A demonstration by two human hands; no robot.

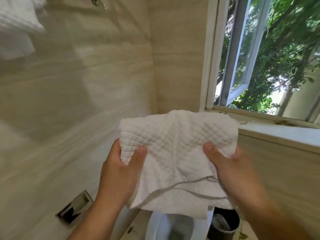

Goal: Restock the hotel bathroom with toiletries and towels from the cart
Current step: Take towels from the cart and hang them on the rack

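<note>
In the centre of the frame, a white quilted towel (174,153) is hanging spread between two bare hands, held up in front of the corner where the beige tiled wall (90,94) is meeting the window side. The left hand (121,170) is pinching the towel's left edge, its thumb pressing on the front of the cloth while its fingers are lying hidden behind it. The right hand (230,167) is gripping the right edge in the same way, thumb on the front and fingers tucked out of sight behind the fabric. The towel's upper edge is sagging a little between the two grips, and a thin grey line is running across its lower part. At the upper right of the frame, a white-framed window (242,54) is standing with one pane swung open, green foliage (280,66) is showing through it, and a pale sill (280,134) is running below it. At the upper left, a blurred white mass of cloth (17,26) is hanging against the wall. At the lower left, a shiny metal plate (74,207) is sitting in the tiles. At the bottom centre, below the towel, a white toilet (174,226) is showing, with a dark bin (225,222) standing just beside it to the right.
</note>
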